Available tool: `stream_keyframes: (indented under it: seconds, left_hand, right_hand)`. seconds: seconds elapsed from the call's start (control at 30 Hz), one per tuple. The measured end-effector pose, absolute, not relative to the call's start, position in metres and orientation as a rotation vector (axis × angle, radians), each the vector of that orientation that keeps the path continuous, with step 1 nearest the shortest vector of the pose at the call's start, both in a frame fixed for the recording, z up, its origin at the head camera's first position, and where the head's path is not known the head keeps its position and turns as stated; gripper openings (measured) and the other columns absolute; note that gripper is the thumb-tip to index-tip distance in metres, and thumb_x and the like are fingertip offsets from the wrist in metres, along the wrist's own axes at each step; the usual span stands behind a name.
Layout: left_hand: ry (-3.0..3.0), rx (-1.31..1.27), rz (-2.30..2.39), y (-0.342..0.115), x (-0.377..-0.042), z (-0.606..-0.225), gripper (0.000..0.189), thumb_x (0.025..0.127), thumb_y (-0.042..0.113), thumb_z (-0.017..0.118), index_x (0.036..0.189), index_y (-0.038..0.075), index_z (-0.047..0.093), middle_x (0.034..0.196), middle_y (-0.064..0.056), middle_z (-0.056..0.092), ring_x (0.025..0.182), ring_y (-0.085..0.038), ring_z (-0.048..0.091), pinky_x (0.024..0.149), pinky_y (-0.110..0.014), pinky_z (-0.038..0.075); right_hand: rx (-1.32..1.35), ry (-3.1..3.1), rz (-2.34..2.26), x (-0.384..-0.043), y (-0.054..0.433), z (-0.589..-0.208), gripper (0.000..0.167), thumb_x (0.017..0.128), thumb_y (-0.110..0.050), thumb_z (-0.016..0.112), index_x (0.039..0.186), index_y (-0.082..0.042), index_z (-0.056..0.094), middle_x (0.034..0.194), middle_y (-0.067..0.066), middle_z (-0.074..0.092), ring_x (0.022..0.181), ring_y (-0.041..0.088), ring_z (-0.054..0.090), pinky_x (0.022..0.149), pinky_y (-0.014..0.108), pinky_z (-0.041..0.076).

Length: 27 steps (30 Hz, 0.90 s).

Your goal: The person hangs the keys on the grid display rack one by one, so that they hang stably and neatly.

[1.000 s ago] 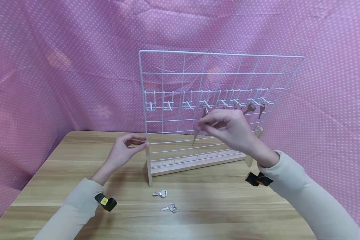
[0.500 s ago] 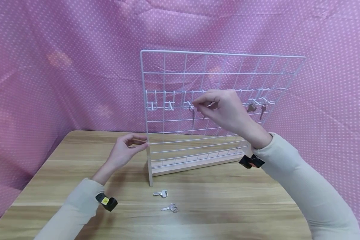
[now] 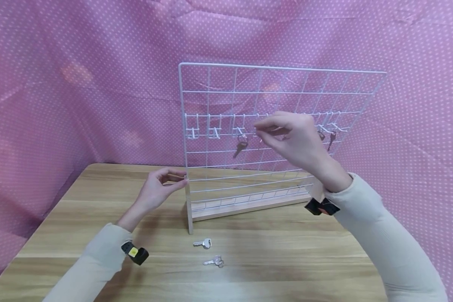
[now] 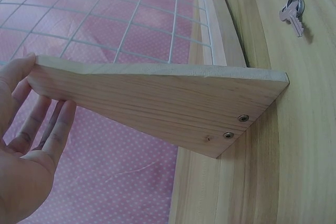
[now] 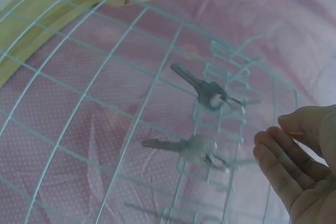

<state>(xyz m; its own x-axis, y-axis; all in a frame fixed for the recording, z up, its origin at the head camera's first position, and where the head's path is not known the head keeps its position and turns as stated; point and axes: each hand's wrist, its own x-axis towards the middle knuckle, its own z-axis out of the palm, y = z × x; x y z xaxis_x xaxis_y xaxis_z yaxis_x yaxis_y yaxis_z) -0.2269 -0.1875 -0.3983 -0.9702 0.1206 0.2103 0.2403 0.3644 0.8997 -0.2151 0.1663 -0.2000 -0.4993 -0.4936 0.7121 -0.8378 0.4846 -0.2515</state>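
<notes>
White wire makes up the upright rack (image 3: pixel 283 126), which stands in a wooden base (image 3: pixel 245 207) on the worktop (image 3: pixel 249 260) before a pink dotted cloth (image 3: pixel 79 84). A row of small hooks (image 3: pixel 215 132) crosses the grid so that keys can hang freely by their rings. One dark key (image 3: pixel 240 147) hangs from a hook near the middle of the row, tilted rather than plumb; more keys (image 3: pixel 330 140) hang at the far right end.

The left hand (image 3: pixel 156 188) grips the rack's near edge at its wooden side support, apparently to steady the frame. The right hand (image 3: pixel 292 138) hovers just right of the hanging key with fingers loosely extended, grasping nothing. Two silver keys (image 3: pixel 203 243) and (image 3: pixel 213 262) lie on the worktop just in front of the base, well apart from both hands.

The head view alone gives the whole layout: both sleeves, the full row of hooks and the loose keys. The left wrist view shows what the head view hides: the thumb and fingers (image 4: pixel 50 129) rest against the triangular wooden foot (image 4: pixel 168 108), fixed with two screws, and one bunch of keys (image 4: pixel 293 14) lies beyond. The right wrist view looks up through the grid: two keys (image 5: pixel 202 90) hang on hooks close to the relaxed right hand's fingertips (image 5: pixel 273 150), and no ring or key sits between them.
</notes>
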Motion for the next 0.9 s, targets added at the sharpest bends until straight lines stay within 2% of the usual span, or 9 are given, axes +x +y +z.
stream_keyframes:
  seconds: [0.13, 0.23, 0.33, 0.37, 0.47, 0.57, 0.6, 0.77, 0.9]
  left_hand:
    - [-2.504, -0.339, -1.682, -0.187, -0.228, -0.4, 0.038, 0.096, 0.032, 0.08, 0.126, 0.011, 0.072, 0.127, -0.013, 0.074, 0.108, -0.015, 0.069, 0.09, -0.023, 0.058]
    - [-2.502, -0.342, -1.68, -0.186, -0.228, -0.4, 0.037, 0.096, 0.032, 0.08, 0.126, 0.011, 0.072, 0.127, -0.013, 0.074, 0.107, -0.014, 0.07, 0.09, -0.023, 0.059]
    - [-2.497, -0.344, -1.674, -0.186, -0.228, -0.399, 0.037, 0.096, 0.031, 0.08, 0.126, 0.01, 0.072, 0.126, -0.013, 0.074, 0.106, -0.011, 0.069, 0.09, -0.023, 0.059]
    - [-2.496, -0.346, -1.672, -0.186, -0.227, -0.399, 0.037, 0.096, 0.03, 0.08, 0.126, 0.01, 0.072, 0.126, -0.013, 0.074, 0.106, -0.011, 0.069, 0.09, -0.022, 0.059]
    - [-2.493, -0.354, -1.669, -0.186, -0.227, -0.399, 0.036, 0.096, 0.029, 0.079, 0.126, 0.01, 0.072, 0.126, -0.013, 0.074, 0.105, -0.01, 0.069, 0.09, -0.022, 0.059]
    - [-2.486, -0.362, -1.676, -0.185, -0.228, -0.399, 0.036, 0.096, 0.029, 0.08, 0.126, 0.01, 0.072, 0.126, -0.014, 0.074, 0.105, -0.009, 0.069, 0.089, -0.022, 0.059]
    - [-2.485, -0.363, -1.677, -0.185, -0.228, -0.399, 0.036, 0.096, 0.029, 0.08, 0.126, 0.01, 0.072, 0.126, -0.014, 0.074, 0.104, -0.008, 0.069, 0.089, -0.022, 0.059]
    - [-2.477, -0.356, -1.674, -0.186, -0.228, -0.399, 0.037, 0.096, 0.028, 0.08, 0.126, 0.009, 0.072, 0.126, -0.015, 0.074, 0.103, -0.006, 0.069, 0.088, -0.02, 0.058]
    - [-2.48, -0.355, -1.669, -0.187, -0.227, -0.399, 0.037, 0.097, 0.028, 0.079, 0.127, 0.009, 0.072, 0.126, -0.015, 0.074, 0.103, -0.006, 0.068, 0.088, -0.02, 0.058]
  right_hand:
    - [1.038, -2.099, 0.929, -0.208, 0.19, -0.204, 0.016, 0.085, 0.013, 0.079, 0.098, 0.004, 0.079, 0.096, 0.017, 0.081, 0.08, -0.003, 0.074, 0.074, 0.014, 0.061]
    - [0.941, -2.116, 0.974, -0.202, 0.212, -0.209, 0.016, 0.083, 0.014, 0.08, 0.096, 0.004, 0.08, 0.092, 0.011, 0.082, 0.074, -0.01, 0.071, 0.069, 0.012, 0.06]
    - [0.802, -2.232, 0.968, -0.199, 0.238, -0.217, 0.014, 0.085, 0.007, 0.082, 0.098, 0.0, 0.081, 0.09, -0.014, 0.081, 0.072, -0.01, 0.071, 0.067, 0.009, 0.057]
    - [0.744, -2.283, 0.96, -0.198, 0.247, -0.221, 0.013, 0.087, 0.003, 0.082, 0.099, -0.001, 0.082, 0.091, -0.014, 0.081, 0.071, -0.011, 0.07, 0.067, 0.008, 0.057]
    - [0.603, -2.43, 0.928, -0.198, 0.274, -0.236, 0.013, 0.091, -0.007, 0.082, 0.104, -0.004, 0.082, 0.091, -0.031, 0.074, 0.071, -0.011, 0.069, 0.066, 0.008, 0.055]
    - [0.48, -2.529, 0.904, -0.199, 0.301, -0.255, 0.017, 0.094, -0.017, 0.08, 0.107, -0.005, 0.081, 0.091, -0.03, 0.074, 0.072, -0.012, 0.068, 0.068, 0.008, 0.054]
    - [0.449, -2.552, 0.899, -0.2, 0.31, -0.261, 0.018, 0.095, -0.018, 0.08, 0.108, -0.006, 0.081, 0.091, -0.034, 0.071, 0.073, -0.011, 0.068, 0.068, 0.008, 0.054]
    - [0.3, -2.647, 0.85, -0.211, 0.349, -0.293, 0.024, 0.097, -0.024, 0.078, 0.11, -0.004, 0.08, 0.099, 0.008, 0.083, 0.073, -0.011, 0.066, 0.066, 0.01, 0.053]
    - [0.196, -2.685, 0.826, -0.224, 0.37, -0.316, 0.031, 0.098, -0.028, 0.077, 0.114, -0.002, 0.078, 0.107, 0.024, 0.08, 0.073, -0.015, 0.061, 0.064, 0.01, 0.05]
